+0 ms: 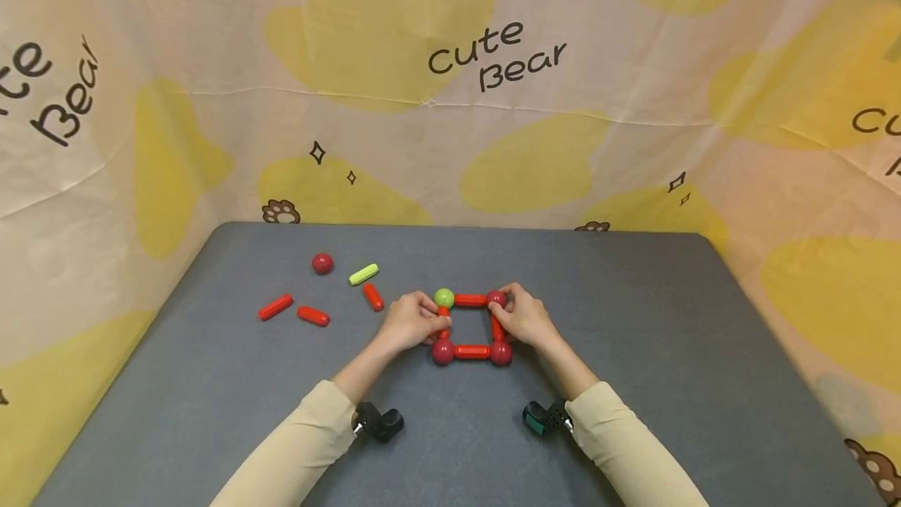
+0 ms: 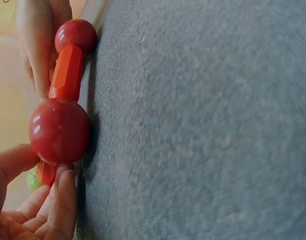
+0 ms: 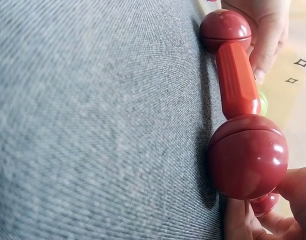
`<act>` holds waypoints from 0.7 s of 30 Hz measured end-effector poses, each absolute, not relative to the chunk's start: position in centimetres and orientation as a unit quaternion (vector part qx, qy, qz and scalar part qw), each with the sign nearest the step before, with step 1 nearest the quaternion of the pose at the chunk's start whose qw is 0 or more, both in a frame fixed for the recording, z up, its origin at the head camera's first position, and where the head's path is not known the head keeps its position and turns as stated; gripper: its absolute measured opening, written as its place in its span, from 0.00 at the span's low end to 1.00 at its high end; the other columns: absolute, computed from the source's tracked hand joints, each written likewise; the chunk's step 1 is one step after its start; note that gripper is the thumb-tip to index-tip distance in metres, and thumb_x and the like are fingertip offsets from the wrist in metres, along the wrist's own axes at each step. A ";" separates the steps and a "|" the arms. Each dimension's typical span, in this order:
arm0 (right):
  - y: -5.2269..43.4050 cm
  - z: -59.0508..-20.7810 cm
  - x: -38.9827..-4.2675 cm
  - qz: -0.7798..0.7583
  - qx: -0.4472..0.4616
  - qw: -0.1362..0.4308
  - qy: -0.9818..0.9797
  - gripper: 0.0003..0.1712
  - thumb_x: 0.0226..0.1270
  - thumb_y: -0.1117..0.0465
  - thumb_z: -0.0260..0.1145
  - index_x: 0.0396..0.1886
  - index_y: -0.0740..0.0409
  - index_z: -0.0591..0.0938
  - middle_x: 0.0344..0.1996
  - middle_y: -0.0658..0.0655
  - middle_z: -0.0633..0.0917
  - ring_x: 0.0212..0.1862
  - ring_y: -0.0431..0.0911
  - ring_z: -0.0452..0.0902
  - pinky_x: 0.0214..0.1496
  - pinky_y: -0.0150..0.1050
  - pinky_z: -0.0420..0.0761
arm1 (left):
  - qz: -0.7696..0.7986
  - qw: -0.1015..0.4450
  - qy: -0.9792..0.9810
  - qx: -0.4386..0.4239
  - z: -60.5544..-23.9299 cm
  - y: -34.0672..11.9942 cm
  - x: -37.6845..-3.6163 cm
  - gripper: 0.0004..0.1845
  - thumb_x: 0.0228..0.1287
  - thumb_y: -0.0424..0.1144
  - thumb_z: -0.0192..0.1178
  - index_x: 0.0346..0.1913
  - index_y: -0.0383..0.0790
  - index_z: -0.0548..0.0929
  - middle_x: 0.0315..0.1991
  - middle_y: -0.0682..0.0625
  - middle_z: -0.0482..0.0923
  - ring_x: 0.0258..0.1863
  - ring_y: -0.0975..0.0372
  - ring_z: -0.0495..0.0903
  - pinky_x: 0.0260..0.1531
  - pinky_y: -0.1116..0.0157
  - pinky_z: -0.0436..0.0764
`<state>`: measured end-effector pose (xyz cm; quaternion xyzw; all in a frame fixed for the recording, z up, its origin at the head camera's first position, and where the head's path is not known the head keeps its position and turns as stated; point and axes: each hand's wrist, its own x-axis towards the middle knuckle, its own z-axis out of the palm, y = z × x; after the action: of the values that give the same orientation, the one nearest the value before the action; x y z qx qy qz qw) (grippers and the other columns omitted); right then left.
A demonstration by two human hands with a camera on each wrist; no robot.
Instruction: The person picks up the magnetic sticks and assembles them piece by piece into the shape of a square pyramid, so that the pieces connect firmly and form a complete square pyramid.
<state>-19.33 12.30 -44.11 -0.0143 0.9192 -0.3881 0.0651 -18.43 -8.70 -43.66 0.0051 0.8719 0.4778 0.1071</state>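
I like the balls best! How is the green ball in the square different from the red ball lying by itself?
The green ball is light green; the loose red ball is dark red. The green ball forms a corner of the square, joined to red rods, with the left hand touching it; the red ball lies alone, untouched, farther left. Both are round and look similar in size.

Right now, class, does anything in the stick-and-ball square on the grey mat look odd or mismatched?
One corner stands out: the far-left ball is green, while the other three corner balls are dark red, like the near-left one. Otherwise the square of red sticks lies flat and looks closed, with the left hand and right hand gripping its sides.
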 end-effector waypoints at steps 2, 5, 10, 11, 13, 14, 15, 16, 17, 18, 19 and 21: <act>12.3 -44.1 -19.3 -0.389 -0.014 0.067 0.919 0.21 0.62 0.56 0.63 0.50 0.64 0.73 0.22 0.54 0.80 0.13 0.40 0.73 0.17 0.33 0.71 | 0.484 0.111 0.868 0.009 -43.6 -8.7 -18.4 0.13 0.49 0.37 0.68 0.33 0.34 0.76 0.23 0.48 0.82 0.15 0.63 0.80 0.17 0.67 0.79; 12.3 -44.0 -19.3 -0.386 -0.015 0.066 0.920 0.22 0.62 0.56 0.63 0.50 0.64 0.73 0.22 0.54 0.80 0.13 0.40 0.73 0.18 0.34 0.71 | 0.484 0.111 0.868 0.021 -43.4 -8.7 -18.2 0.13 0.49 0.37 0.68 0.32 0.34 0.75 0.22 0.49 0.82 0.14 0.64 0.80 0.16 0.68 0.78; 12.2 -44.0 -19.3 -0.379 -0.015 0.058 0.923 0.22 0.62 0.55 0.63 0.51 0.63 0.74 0.22 0.54 0.81 0.14 0.40 0.72 0.19 0.33 0.71 | 0.475 0.124 0.871 0.007 -43.3 -8.6 -18.4 0.13 0.49 0.37 0.67 0.33 0.34 0.75 0.22 0.49 0.81 0.15 0.64 0.80 0.17 0.68 0.79; 12.2 -44.0 -19.3 -0.378 -0.016 0.057 0.924 0.22 0.62 0.55 0.62 0.51 0.63 0.74 0.22 0.54 0.81 0.14 0.39 0.72 0.19 0.33 0.71 | 0.472 0.126 0.872 0.003 -43.3 -8.5 -18.4 0.13 0.49 0.36 0.67 0.33 0.34 0.75 0.22 0.49 0.81 0.15 0.64 0.80 0.17 0.67 0.79; 12.2 -44.1 -19.3 -0.378 -0.015 0.055 0.924 0.22 0.62 0.55 0.62 0.51 0.63 0.74 0.22 0.53 0.80 0.14 0.39 0.71 0.18 0.33 0.70 | 0.466 0.128 0.875 0.002 -43.3 -8.5 -18.5 0.14 0.49 0.37 0.68 0.34 0.34 0.75 0.22 0.49 0.81 0.15 0.64 0.80 0.17 0.67 0.79; 12.2 -44.1 -19.4 -0.378 -0.015 0.055 0.924 0.22 0.62 0.55 0.63 0.51 0.63 0.74 0.22 0.53 0.80 0.14 0.39 0.71 0.18 0.33 0.70 | 0.464 0.129 0.876 0.001 -43.3 -8.5 -18.5 0.14 0.49 0.38 0.68 0.34 0.35 0.75 0.21 0.49 0.81 0.15 0.65 0.79 0.17 0.67 0.78; 12.2 -44.1 -19.4 -0.378 -0.015 0.056 0.924 0.22 0.62 0.55 0.62 0.51 0.63 0.74 0.22 0.53 0.80 0.14 0.39 0.71 0.18 0.33 0.70 | 0.463 0.129 0.877 0.002 -43.4 -8.5 -18.5 0.14 0.49 0.38 0.68 0.34 0.35 0.75 0.21 0.50 0.81 0.14 0.65 0.79 0.16 0.67 0.78; 12.3 -44.0 -19.4 -0.379 -0.015 0.055 0.924 0.22 0.62 0.55 0.62 0.51 0.64 0.74 0.22 0.53 0.80 0.14 0.39 0.71 0.18 0.33 0.70 | 0.462 0.129 0.877 0.003 -43.4 -8.5 -18.6 0.14 0.49 0.38 0.68 0.34 0.35 0.75 0.21 0.50 0.80 0.14 0.65 0.79 0.16 0.67 0.78; 12.3 -44.0 -19.4 -0.379 -0.015 0.054 0.924 0.22 0.62 0.55 0.62 0.51 0.64 0.74 0.21 0.53 0.80 0.13 0.39 0.71 0.17 0.33 0.70 | 0.462 0.129 0.878 0.003 -43.4 -8.5 -18.6 0.15 0.49 0.38 0.68 0.35 0.35 0.75 0.21 0.50 0.80 0.14 0.66 0.78 0.16 0.67 0.78; 12.3 -44.0 -19.4 -0.380 -0.015 0.054 0.923 0.22 0.62 0.55 0.62 0.51 0.64 0.74 0.21 0.53 0.81 0.13 0.39 0.71 0.17 0.33 0.70 | 0.461 0.129 0.878 0.003 -43.3 -8.5 -18.6 0.15 0.49 0.39 0.69 0.35 0.35 0.75 0.20 0.50 0.80 0.13 0.66 0.78 0.15 0.67 0.78; 12.3 -44.0 -19.3 -0.380 -0.015 0.054 0.923 0.22 0.62 0.55 0.62 0.51 0.64 0.74 0.22 0.53 0.81 0.13 0.39 0.71 0.17 0.33 0.70 | 0.462 0.129 0.878 0.003 -43.4 -8.5 -18.6 0.15 0.49 0.39 0.69 0.35 0.35 0.75 0.20 0.50 0.80 0.13 0.66 0.78 0.15 0.67 0.78; 12.3 -44.0 -19.3 -0.379 -0.015 0.052 0.924 0.22 0.62 0.55 0.62 0.51 0.64 0.74 0.22 0.53 0.81 0.13 0.38 0.72 0.17 0.33 0.70 | 0.461 0.129 0.878 0.002 -43.4 -8.5 -18.6 0.15 0.49 0.39 0.69 0.35 0.35 0.76 0.20 0.49 0.80 0.13 0.65 0.78 0.15 0.67 0.78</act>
<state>-19.33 12.28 -44.02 -0.0152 0.9240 -0.3787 0.0518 -18.62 -8.46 -43.40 0.0024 0.8780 0.4610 0.1286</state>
